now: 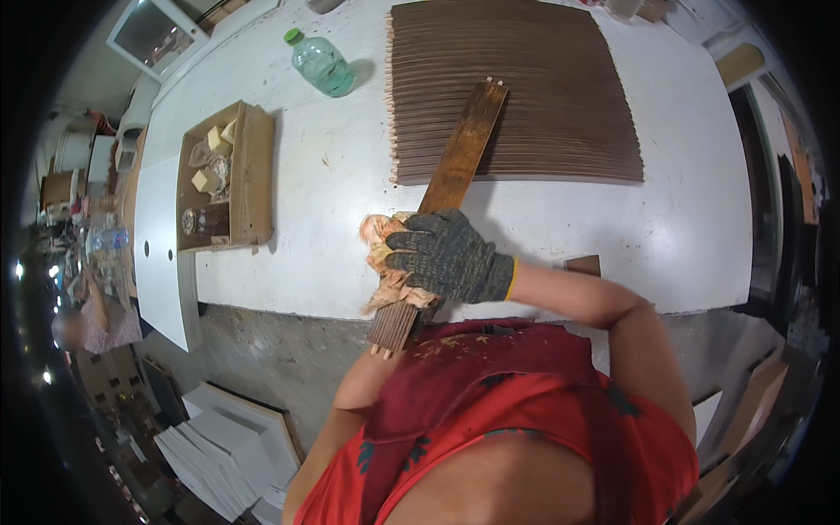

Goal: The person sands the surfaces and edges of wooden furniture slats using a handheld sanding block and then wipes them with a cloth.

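My right hand (pixel 451 258), in a dark grey knitted glove with a yellow cuff, is closed over a crumpled tan-orange rag (pixel 385 254). It presses the rag onto a long brown wooden slat (pixel 464 144). The slat runs aslant from the table's near edge, its far end over a stack of slats. Small pale dowel pegs stick out of both its ends; fine grooves show at the near end. My left forearm (pixel 359 381) reaches up toward the slat's near end, but the left hand is hidden behind the slat and my right hand.
A wide panel of brown slats (pixel 516 96) lies at the back of the white table (pixel 324 188). To the left are a cardboard box (pixel 254 175) with pale blocks and a jar, and a green-capped bottle (pixel 322 66). A small brown piece (pixel 583 265) lies near the front edge.
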The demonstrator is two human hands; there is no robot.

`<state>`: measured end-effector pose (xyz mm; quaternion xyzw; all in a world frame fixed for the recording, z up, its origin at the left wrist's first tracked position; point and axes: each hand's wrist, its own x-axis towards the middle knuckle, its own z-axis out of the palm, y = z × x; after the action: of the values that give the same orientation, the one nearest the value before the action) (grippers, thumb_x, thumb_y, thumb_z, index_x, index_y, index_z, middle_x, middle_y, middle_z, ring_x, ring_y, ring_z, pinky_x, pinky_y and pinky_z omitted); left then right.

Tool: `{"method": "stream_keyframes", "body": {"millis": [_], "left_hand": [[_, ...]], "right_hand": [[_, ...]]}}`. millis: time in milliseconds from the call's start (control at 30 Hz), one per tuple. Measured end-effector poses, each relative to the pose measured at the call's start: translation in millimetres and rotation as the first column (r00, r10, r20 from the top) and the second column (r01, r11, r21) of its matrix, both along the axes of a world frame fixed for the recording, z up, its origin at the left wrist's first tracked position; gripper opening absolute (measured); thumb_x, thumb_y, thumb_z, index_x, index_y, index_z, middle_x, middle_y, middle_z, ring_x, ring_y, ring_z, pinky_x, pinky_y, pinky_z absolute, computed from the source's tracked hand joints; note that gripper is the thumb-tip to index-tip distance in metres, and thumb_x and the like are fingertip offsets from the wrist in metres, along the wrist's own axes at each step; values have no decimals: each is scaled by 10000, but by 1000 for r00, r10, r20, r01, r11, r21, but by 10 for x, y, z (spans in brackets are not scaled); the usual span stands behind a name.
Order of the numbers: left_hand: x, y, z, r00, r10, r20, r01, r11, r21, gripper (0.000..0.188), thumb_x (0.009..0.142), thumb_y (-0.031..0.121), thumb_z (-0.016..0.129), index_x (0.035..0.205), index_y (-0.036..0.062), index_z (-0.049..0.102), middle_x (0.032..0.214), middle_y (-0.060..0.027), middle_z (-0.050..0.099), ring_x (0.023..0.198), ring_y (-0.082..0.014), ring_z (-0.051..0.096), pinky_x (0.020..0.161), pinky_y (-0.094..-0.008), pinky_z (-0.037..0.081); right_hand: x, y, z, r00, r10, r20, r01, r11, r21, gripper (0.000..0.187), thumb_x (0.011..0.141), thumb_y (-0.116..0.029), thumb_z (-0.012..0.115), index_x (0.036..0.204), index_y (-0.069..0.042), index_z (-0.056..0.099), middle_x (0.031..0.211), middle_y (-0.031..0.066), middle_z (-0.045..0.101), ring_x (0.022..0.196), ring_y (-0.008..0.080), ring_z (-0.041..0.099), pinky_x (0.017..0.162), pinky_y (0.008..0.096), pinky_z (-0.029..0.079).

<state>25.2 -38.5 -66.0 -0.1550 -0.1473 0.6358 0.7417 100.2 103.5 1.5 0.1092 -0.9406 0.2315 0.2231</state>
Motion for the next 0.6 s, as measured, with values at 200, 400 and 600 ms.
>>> {"method": "stream_keyframes", "body": {"millis": [200, 400, 600], "left_hand": [[43, -153, 171, 997, -66, 45, 68, 997, -43, 653, 816, 635, 566, 956, 8, 448, 598, -74, 491, 496, -159, 503, 481, -287, 473], [37, -158, 276, 986, -122, 113, 132, 988, -81, 652, 819, 631, 565, 958, 4, 450, 598, -73, 490, 492, -160, 496, 488, -283, 473], [26, -222, 199, 997, -68, -48, 67, 997, -29, 691, 841, 601, 557, 1044, -47, 431, 659, -106, 484, 493, -174, 473, 500, -289, 465]], "right_hand": [[-310, 893, -379, 930, -363, 63, 350, 925, 148, 387, 803, -242, 653, 1186, -220, 599, 1271, 24, 553, 1142, 202, 515, 936, 374, 414], [-555, 2377, -499, 669, -736, 103, 670, 658, 344, 414, 755, -138, 658, 1164, -176, 604, 1108, 136, 621, 1012, 315, 579, 878, 385, 478], [-554, 2543, -507, 647, -743, 172, 762, 622, -177, 259, 856, -165, 576, 1097, -89, 630, 1119, 121, 633, 993, 317, 618, 848, 396, 504]]}}
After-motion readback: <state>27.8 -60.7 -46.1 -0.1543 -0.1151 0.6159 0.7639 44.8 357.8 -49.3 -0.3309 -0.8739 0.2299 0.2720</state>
